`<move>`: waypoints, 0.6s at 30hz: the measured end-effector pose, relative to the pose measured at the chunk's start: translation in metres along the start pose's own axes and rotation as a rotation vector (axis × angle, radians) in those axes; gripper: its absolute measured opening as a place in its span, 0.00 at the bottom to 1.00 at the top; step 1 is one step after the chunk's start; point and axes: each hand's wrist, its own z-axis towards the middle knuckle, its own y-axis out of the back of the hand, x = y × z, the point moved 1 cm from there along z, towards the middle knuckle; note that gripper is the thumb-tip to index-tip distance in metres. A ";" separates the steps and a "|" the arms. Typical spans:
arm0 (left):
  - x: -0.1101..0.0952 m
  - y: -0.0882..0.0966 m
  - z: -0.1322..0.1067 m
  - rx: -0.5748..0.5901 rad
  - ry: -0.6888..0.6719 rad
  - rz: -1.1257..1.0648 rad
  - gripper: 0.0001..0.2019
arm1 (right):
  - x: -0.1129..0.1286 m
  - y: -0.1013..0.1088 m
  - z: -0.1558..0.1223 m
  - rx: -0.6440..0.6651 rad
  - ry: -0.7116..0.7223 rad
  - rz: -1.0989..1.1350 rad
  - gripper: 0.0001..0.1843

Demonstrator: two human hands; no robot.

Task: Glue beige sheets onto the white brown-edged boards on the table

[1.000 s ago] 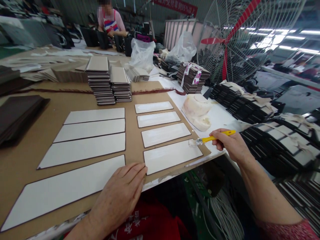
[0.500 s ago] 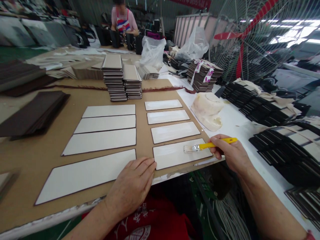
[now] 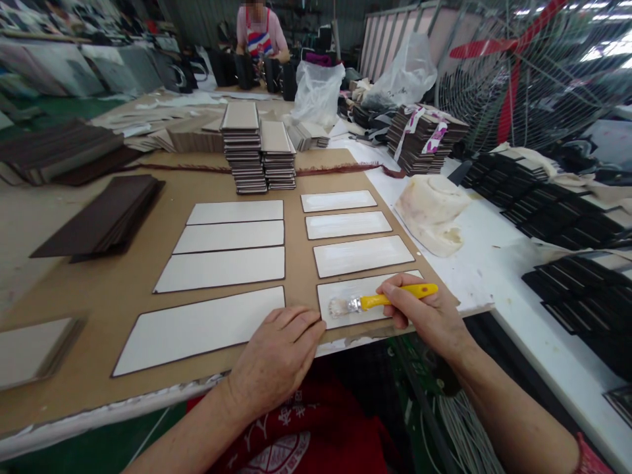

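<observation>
My right hand (image 3: 424, 315) grips a yellow-handled brush (image 3: 382, 300), its bristles resting on the left end of the nearest small white panel (image 3: 365, 309). My left hand (image 3: 279, 355) lies flat, fingers spread, on the brown cardboard sheet (image 3: 123, 289) at that panel's near left corner. Three more small glossy white panels (image 3: 363, 255) lie in a column beyond it. To the left lies a column of several longer matte white panels (image 3: 222, 268).
Two stacks of panels (image 3: 257, 155) stand at the far end of the cardboard. Dark sheets (image 3: 106, 217) are piled at left. A lumpy white glue container (image 3: 432, 210) and stacks of black pieces (image 3: 553, 204) sit at right, with a large fan (image 3: 518, 72) behind. A person works far off.
The brush has swept leftward across the nearest small panel, from its right end to its left end. My left hand has stayed at the panel's corner; the view has shifted left.
</observation>
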 end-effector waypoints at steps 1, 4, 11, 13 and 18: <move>0.000 0.000 0.000 0.005 0.002 -0.001 0.13 | 0.000 0.004 -0.001 -0.008 -0.006 -0.023 0.18; 0.001 -0.002 -0.001 0.013 0.011 -0.001 0.14 | 0.001 0.021 -0.005 -0.065 -0.012 -0.080 0.18; 0.000 -0.001 0.001 -0.033 -0.015 0.017 0.14 | -0.009 0.072 -0.014 -0.226 -0.024 -0.156 0.18; 0.000 -0.002 0.001 -0.039 -0.024 0.026 0.14 | -0.012 0.086 -0.016 -0.283 -0.031 -0.171 0.17; 0.003 -0.006 -0.002 -0.047 -0.047 0.029 0.15 | -0.019 0.112 -0.020 -0.393 -0.006 -0.139 0.14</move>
